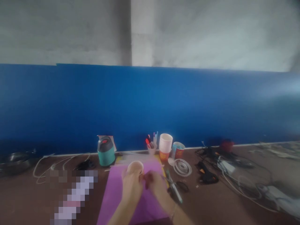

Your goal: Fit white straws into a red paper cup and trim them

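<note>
A paper cup (136, 165) with a pale rim is gripped in my left hand (132, 184), its opening facing up and toward me. Close beside it, my right hand (154, 184) has its fingers curled in at the cup's right side. Motion smears those fingertips, and whatever they pinch is hidden. Both hands are over a purple sheet (112, 193). To the right of my right hand lie scissors with dark handles (182, 186) and a pale pen-like tool (175, 192).
At the back stand a teal-and-grey device (106, 156), a small cup of pens (152, 149), stacked paper cups (166, 143) and a red-patterned cup (180, 151). A white tape roll (182, 167), a black glue gun (206, 173) and tangled cables (243, 193) lie right. A metal pot (16, 161) sits left.
</note>
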Tool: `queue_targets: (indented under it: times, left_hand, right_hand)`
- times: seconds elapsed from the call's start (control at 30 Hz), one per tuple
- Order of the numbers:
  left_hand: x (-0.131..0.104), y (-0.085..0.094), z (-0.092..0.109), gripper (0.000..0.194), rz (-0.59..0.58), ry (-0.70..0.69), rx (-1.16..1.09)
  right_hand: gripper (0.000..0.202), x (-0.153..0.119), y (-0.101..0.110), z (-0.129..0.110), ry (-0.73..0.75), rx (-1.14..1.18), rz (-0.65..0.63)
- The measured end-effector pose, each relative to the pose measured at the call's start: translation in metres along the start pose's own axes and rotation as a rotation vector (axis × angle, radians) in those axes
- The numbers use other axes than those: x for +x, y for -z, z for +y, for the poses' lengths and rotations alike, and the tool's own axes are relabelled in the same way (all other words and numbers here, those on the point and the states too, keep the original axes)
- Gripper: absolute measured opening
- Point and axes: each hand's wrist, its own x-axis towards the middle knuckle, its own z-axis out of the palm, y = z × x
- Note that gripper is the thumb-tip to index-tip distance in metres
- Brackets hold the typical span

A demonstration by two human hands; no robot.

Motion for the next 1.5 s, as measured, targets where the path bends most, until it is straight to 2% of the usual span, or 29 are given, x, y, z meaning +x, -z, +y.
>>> queue_targets:
  times: [0.07, 0.13, 0.2, 0.3, 0.4, 0.47, 0.57, 0.63, 0.73, 0.8, 0.83, 0.9, 0.97, 1.0, 1.1, 1.27, 1.37, 1.5]
  left_hand:
    - [0.000, -0.001, 0.001, 0.028, -0.005, 0.004, -0.042]
    - [0.000, -0.001, 0.002, 0.027, -0.015, 0.009, -0.062]
    - [0.000, 0.000, 0.003, 0.027, -0.017, 0.027, -0.092]
    - [0.000, 0.000, 0.003, 0.028, -0.005, 0.023, -0.142]
    - [-0.001, -0.005, -0.001, 0.029, 0.003, -0.065, -0.128]
    - [0.000, -0.010, -0.004, 0.030, 0.002, -0.102, -0.123]
    - [0.004, -0.009, -0.008, 0.034, -0.052, -0.102, -0.162]
    - [0.007, 0.000, -0.008, 0.039, -0.054, -0.144, -0.213]
    - [0.014, 0.022, -0.008, 0.046, 0.079, -0.251, -0.299]
    - [0.017, 0.035, -0.009, 0.068, 0.095, -0.205, -0.426]
    - [0.018, 0.040, -0.010, 0.081, 0.039, -0.144, -0.532]
    - [0.019, 0.046, -0.012, 0.094, -0.177, -0.012, -0.788]
    - [0.019, 0.046, -0.013, 0.086, -0.405, 0.067, -0.987]
    - [0.018, 0.045, -0.013, 0.077, -0.470, 0.091, -1.041]
    - [0.016, 0.042, -0.012, 0.059, -0.509, 0.172, -1.108]
    - [0.015, 0.038, -0.015, 0.054, -0.558, 0.190, -1.216]
    - [0.014, 0.036, -0.015, 0.050, -0.538, 0.194, -1.259]
    - [0.011, 0.034, -0.012, 0.046, -0.497, 0.277, -1.335]
  right_hand:
    - [0.018, -0.003, -0.005, 0.000, 0.114, -0.268, 0.086]
    - [0.022, -0.005, -0.007, -0.002, 0.187, -0.532, 0.106]
    - [0.026, -0.005, -0.006, -0.005, 0.169, -0.638, 0.087]
    - [0.028, -0.001, 0.000, -0.007, 0.073, -0.476, 0.064]
    - [0.036, 0.007, 0.006, -0.002, 0.016, -0.276, -0.007]
    - [0.036, 0.012, 0.007, 0.003, 0.006, -0.218, -0.038]
    - [0.028, 0.019, 0.005, 0.010, 0.036, -0.139, -0.011]
    - [0.025, 0.022, 0.008, 0.012, 0.071, -0.084, -0.002]
    - [0.026, 0.022, 0.021, 0.007, 0.106, -0.003, -0.064]
    - [0.029, 0.019, 0.033, 0.001, 0.112, 0.049, -0.161]
    - [0.030, 0.017, 0.039, -0.002, 0.123, 0.076, -0.219]
    - [0.031, 0.012, 0.047, -0.007, 0.171, 0.119, -0.301]
    - [0.032, 0.007, 0.052, -0.010, 0.219, 0.149, -0.335]
    - [0.031, 0.006, 0.053, -0.011, 0.233, 0.160, -0.339]
    - [0.031, 0.003, 0.053, -0.012, 0.257, 0.171, -0.364]
    - [0.030, 0.004, 0.056, -0.008, 0.266, 0.176, -0.424]
    - [0.028, 0.004, 0.058, -0.008, 0.262, 0.152, -0.389]
    - [0.025, 0.001, 0.058, -0.012, 0.293, 0.101, -0.347]
